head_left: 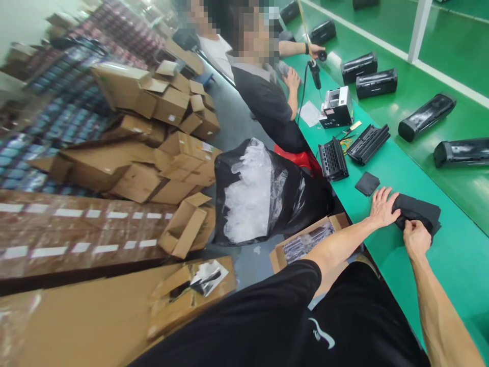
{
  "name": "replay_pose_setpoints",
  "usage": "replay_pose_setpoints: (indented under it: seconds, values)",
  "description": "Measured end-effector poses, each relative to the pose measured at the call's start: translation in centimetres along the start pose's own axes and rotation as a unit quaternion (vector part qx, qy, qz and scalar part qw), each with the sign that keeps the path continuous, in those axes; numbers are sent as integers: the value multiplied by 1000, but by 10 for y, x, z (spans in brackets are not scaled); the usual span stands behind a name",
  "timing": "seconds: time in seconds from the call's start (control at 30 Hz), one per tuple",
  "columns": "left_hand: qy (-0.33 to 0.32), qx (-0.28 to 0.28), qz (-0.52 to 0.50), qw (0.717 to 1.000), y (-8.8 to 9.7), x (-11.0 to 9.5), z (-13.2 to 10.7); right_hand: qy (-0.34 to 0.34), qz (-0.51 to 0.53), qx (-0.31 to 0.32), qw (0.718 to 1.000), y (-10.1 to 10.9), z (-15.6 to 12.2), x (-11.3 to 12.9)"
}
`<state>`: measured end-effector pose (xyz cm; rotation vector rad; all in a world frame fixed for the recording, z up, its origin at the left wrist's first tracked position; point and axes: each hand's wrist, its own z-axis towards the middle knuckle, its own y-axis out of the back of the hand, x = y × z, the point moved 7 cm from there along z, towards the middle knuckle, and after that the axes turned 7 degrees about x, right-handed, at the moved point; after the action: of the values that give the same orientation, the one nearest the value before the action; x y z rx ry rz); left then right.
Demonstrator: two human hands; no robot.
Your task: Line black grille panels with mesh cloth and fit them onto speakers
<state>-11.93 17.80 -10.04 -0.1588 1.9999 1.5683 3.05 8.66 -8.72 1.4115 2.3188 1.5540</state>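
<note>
From the head camera we look down along a green tabletop (453,290) that runs tilted across the frame. Our left hand (384,208) lies on a folded black fabric sleeve (419,211) near the tabletop's edge, its fingers (386,196) spread and released, pressing flat without clenching. Our right hand (414,240) is on the same piece, its fingers pinched shut on a fold, the tips partly hidden by the cloth. The sleeve looks light, soft and limp, so we judge it would sag if lifted by one corner; a pinch along a folded edge, with the other palm flat, looks like the surest hold. Just beyond it lies a flat black square pad (367,183), then two ribbed black plastic casings (332,159) and a small open device (336,107). Long black cases (427,116) lie on a green surface further right. A co-worker in a dark shirt (269,104) sits at the tabletop, one hand (292,79) resting near its edge. To the left are a black bag (263,191) stuffed with clear plastic, an open carton (301,247) and heaps of brown cardboard boxes (160,102)
</note>
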Motion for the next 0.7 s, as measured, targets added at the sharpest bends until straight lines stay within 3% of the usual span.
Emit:
replay_pose_setpoints:
  seconds: [0.17, 0.37, 0.53, 0.7]
  values:
    - [-1, -5, -7, 1000, 0, -2, 0, -8, 1, -10, 1000, 8, -3, -9]
    - [-2, 2, -1, 1000, -2, 1, 0, 1, 47, -16, 999, -1, -1, -3]
    - [-2, 1, 0, 1000, -1, 1, -1, 29, 157, 1, 987, 6, -4, -22]
    - [-7, -2, 1, 1000, -2, 1, 0, 39, 299, 16, 953, 16, -15, -44]
